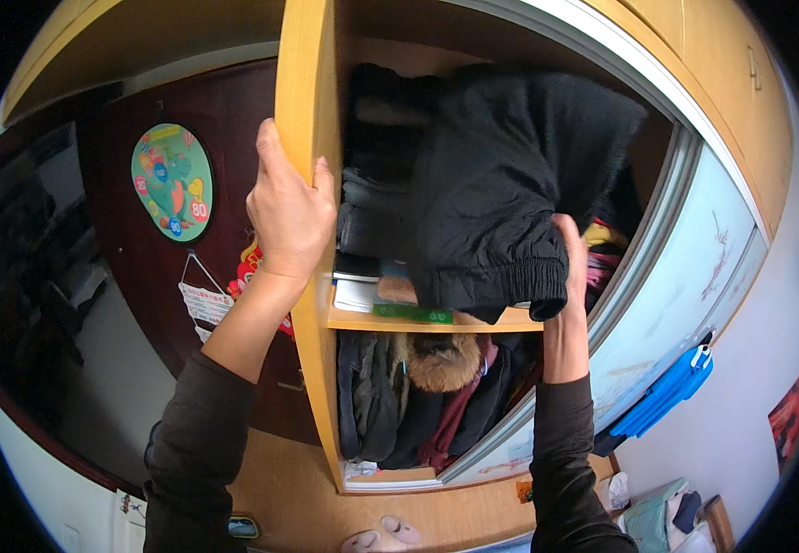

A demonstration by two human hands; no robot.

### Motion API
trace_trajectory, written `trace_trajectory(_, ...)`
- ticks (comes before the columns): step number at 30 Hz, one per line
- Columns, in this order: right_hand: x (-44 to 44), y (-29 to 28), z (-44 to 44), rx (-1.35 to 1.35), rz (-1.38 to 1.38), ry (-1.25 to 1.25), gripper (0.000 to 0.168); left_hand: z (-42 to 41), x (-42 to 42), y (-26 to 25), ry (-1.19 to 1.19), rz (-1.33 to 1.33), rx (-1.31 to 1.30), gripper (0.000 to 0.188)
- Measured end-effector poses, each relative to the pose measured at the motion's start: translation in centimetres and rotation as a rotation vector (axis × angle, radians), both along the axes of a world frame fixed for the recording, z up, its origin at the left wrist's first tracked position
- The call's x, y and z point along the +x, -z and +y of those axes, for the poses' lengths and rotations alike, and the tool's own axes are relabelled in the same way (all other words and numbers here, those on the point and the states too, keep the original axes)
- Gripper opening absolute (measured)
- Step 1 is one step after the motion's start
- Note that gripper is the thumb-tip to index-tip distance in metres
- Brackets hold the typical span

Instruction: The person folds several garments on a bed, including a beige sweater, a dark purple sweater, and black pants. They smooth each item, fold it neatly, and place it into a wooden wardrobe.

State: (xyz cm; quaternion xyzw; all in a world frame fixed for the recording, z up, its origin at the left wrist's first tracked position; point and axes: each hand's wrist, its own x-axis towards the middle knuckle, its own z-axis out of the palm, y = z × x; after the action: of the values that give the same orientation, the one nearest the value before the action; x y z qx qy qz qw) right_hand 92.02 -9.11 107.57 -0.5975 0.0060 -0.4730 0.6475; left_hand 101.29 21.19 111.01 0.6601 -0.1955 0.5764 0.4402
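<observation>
My left hand (294,207) grips the edge of the wardrobe's wooden side panel (301,76), fingers on its left face and thumb on its front. My right hand (571,256) holds up a black garment (503,180) with an elastic gathered edge, in front of the upper compartment. Behind the garment, stacks of folded dark clothes (375,214) fill the left of that compartment. Some yellow and pink clothes (601,249) show to the right of my right hand. The wooden shelf (372,322) below bears a green item (410,313) and white ones.
Coats (372,394), one with a brown fur trim (444,363), hang under the shelf. A sliding door (697,256) with a pale blue panel stands at the right, blue clothing (676,390) hanging by it. A dark red door (233,138) is at the left. Slippers (399,529) lie on the floor.
</observation>
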Motion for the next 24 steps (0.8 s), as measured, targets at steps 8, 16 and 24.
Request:
trace_trajectory(8,5.3,-6.0,4.8,-0.327,-0.384,0.662,0.04,0.1,0.0,-0.1,-0.008,0.036,0.01,0.062)
trace_trajectory(16,15.1,-10.4,6.8,-0.605,-0.16,1.099,0.051,0.5,0.4,0.1,0.021,0.031,0.006,0.065)
trace_trajectory(24,25.7,-14.4,8.8,-0.99,-0.007,1.028,0.034,0.7,0.4,0.3,0.009,0.029,-0.009,0.069)
